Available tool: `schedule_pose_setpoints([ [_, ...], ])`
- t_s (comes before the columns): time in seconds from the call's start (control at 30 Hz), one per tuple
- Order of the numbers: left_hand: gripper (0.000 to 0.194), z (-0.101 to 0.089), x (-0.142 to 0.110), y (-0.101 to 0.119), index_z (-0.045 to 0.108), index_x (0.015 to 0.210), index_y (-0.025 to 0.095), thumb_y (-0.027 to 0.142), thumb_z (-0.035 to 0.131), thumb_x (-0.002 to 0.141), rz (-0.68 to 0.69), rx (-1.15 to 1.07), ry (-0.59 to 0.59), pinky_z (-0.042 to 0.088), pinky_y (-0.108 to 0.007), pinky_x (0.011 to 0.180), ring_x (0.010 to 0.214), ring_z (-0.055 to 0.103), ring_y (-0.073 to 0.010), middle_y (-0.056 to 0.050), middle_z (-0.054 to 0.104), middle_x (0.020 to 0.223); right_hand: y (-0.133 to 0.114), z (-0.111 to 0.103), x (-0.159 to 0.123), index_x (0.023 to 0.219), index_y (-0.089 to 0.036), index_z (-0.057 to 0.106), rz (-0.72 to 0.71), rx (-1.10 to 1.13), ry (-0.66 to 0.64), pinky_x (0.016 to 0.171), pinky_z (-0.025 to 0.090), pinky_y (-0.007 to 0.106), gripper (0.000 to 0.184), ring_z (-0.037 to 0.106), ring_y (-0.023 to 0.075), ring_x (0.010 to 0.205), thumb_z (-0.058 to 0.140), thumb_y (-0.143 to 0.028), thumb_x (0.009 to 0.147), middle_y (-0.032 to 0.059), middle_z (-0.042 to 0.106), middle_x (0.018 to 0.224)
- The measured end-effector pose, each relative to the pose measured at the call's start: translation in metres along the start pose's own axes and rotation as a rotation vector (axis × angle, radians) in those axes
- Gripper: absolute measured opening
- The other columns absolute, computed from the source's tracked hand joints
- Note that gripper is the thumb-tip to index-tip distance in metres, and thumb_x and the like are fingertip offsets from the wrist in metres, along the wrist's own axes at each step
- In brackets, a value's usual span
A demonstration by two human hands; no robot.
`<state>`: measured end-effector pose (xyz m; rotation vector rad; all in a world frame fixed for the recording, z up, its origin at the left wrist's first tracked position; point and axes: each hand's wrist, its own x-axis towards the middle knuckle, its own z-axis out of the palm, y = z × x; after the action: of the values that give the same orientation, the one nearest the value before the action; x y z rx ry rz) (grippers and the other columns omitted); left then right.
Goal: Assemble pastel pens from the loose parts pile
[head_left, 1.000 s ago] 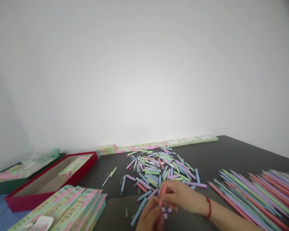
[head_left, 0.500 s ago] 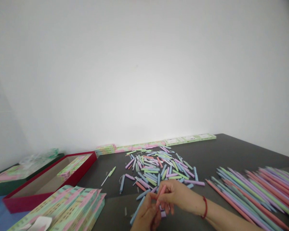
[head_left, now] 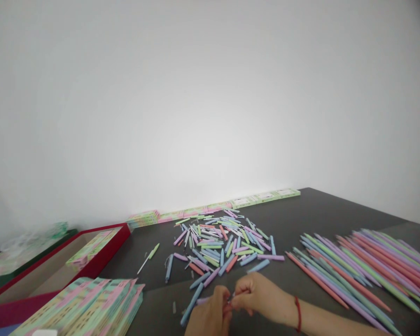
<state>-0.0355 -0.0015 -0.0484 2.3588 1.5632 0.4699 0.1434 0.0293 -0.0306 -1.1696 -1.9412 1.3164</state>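
My left hand [head_left: 212, 315] is closed at the bottom of the view, its fingers curled and its back toward me. My right hand [head_left: 257, 296], with a red cord on the wrist, pinches something small right at the left fingertips. What lies between the fingers is mostly hidden and too small to name. A purple piece [head_left: 203, 301] shows beside the left hand, and a blue pen piece [head_left: 192, 305] lies just left of it. Beyond both hands spreads a loose pile of pastel pen parts [head_left: 217, 245], with caps, barrels and thin white refills among them.
Long pastel pens [head_left: 353, 266] lie in rows at the right. Stacked printed cartons [head_left: 91, 303] stand front left, beside a red box [head_left: 107, 254] and a green box [head_left: 24, 268]. Flat packs [head_left: 241, 202] line the wall. A green-capped refill [head_left: 149, 258] lies alone.
The coral pen piece seen between my fingers no longer shows plainly. My hands have moved slightly lower, and the right fingers now pinch together. The whole view has shifted a little.
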Motion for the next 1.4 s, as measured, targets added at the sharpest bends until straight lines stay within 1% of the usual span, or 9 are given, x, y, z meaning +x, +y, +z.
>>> schedule_pose_setpoints([
  [0.23, 0.019, -0.016, -0.004, 0.013, 0.056, 0.088, 0.023, 0.012, 0.049, 0.075, 0.071, 0.133, -0.015, 0.039, -0.027, 0.062, 0.072, 0.064, -0.0206, -0.004, 0.069, 0.084, -0.009, -0.009, -0.025, 0.085, -0.019, 0.060, -0.167, -0.147, 0.029, 0.051, 0.029, 0.018, 0.018, 0.044, 0.0090, 0.057, 0.066, -0.019, 0.068, -0.0058, 0.055, 0.066],
  [0.4, 0.008, -0.007, -0.004, 0.006, 0.055, 0.088, 0.023, 0.019, 0.051, 0.081, 0.121, 0.186, 0.064, 0.039, -0.027, 0.064, 0.074, 0.064, -0.0214, -0.005, 0.068, 0.084, -0.012, -0.014, -0.025, 0.064, -0.017, 0.057, -0.190, -0.267, -0.013, 0.050, 0.028, 0.020, 0.025, 0.041, 0.0084, 0.051, 0.049, -0.028, 0.085, -0.0052, 0.046, 0.054],
  [0.5, 0.010, -0.004, -0.004, 0.005, 0.055, 0.089, 0.024, 0.019, 0.053, 0.081, 0.109, 0.219, 0.072, 0.038, -0.028, 0.063, 0.074, 0.064, -0.0219, -0.004, 0.068, 0.084, -0.012, -0.015, -0.024, 0.074, -0.018, 0.060, -0.215, -0.273, 0.001, 0.051, 0.028, 0.020, 0.012, 0.042, 0.0087, 0.055, 0.058, -0.028, 0.080, -0.0054, 0.049, 0.059],
  [0.7, 0.004, 0.000, -0.004, 0.005, 0.055, 0.086, 0.024, 0.024, 0.056, 0.082, 0.117, 0.203, 0.115, 0.037, -0.028, 0.061, 0.071, 0.064, -0.0224, -0.004, 0.068, 0.079, -0.010, -0.016, -0.025, 0.067, -0.017, 0.059, -0.113, -0.134, -0.129, 0.045, 0.028, 0.019, 0.032, 0.037, 0.0079, 0.045, 0.042, -0.033, 0.089, -0.0052, 0.041, 0.049],
  [0.83, 0.013, 0.002, -0.003, 0.004, 0.056, 0.089, 0.024, 0.017, 0.057, 0.079, 0.109, 0.206, 0.115, 0.037, -0.028, 0.061, 0.072, 0.064, -0.0222, -0.004, 0.068, 0.082, -0.009, -0.015, -0.025, 0.076, -0.018, 0.060, -0.139, -0.128, -0.049, 0.045, 0.027, 0.018, 0.016, 0.038, 0.0073, 0.049, 0.065, -0.033, 0.074, -0.0061, 0.047, 0.056],
  [0.97, 0.008, -0.002, -0.004, 0.006, 0.057, 0.088, 0.023, 0.021, 0.057, 0.080, 0.127, 0.221, 0.112, 0.039, -0.029, 0.062, 0.072, 0.064, -0.0223, -0.004, 0.068, 0.080, -0.009, -0.016, -0.025, 0.070, -0.017, 0.059, 0.000, -0.050, -0.189, 0.039, 0.026, 0.018, 0.033, 0.033, 0.0069, 0.038, 0.040, -0.036, 0.089, -0.0063, 0.038, 0.046],
  [1.1, 0.014, -0.009, -0.006, 0.010, 0.056, 0.091, 0.025, 0.017, 0.055, 0.080, 0.121, 0.273, 0.106, 0.042, -0.025, 0.062, 0.075, 0.065, -0.0191, 0.000, 0.068, 0.083, -0.006, -0.017, -0.023, 0.080, -0.016, 0.061, -0.111, -0.112, -0.097, 0.045, 0.026, 0.016, 0.012, 0.038, 0.0059, 0.048, 0.063, -0.026, 0.073, -0.0075, 0.045, 0.055],
  [1.27, 0.006, -0.009, -0.006, 0.009, 0.054, 0.087, 0.024, 0.021, 0.056, 0.082, 0.160, 0.325, 0.120, 0.045, -0.025, 0.062, 0.073, 0.066, -0.0181, 0.002, 0.068, 0.080, -0.003, -0.017, -0.022, 0.080, -0.015, 0.061, 0.086, -0.029, -0.264, 0.037, 0.026, 0.017, 0.028, 0.033, 0.0067, 0.037, 0.042, -0.034, 0.087, -0.0075, 0.039, 0.046],
  [1.4, 0.007, -0.006, -0.007, 0.005, 0.053, 0.084, 0.024, 0.021, 0.058, 0.081, 0.201, 0.352, 0.170, 0.045, -0.026, 0.059, 0.070, 0.066, -0.0181, 0.002, 0.068, 0.078, -0.006, -0.016, -0.025, 0.077, -0.016, 0.062, -0.128, -0.191, -0.114, 0.046, 0.029, 0.016, 0.012, 0.039, 0.0061, 0.050, 0.057, -0.027, 0.079, -0.0066, 0.046, 0.056],
])
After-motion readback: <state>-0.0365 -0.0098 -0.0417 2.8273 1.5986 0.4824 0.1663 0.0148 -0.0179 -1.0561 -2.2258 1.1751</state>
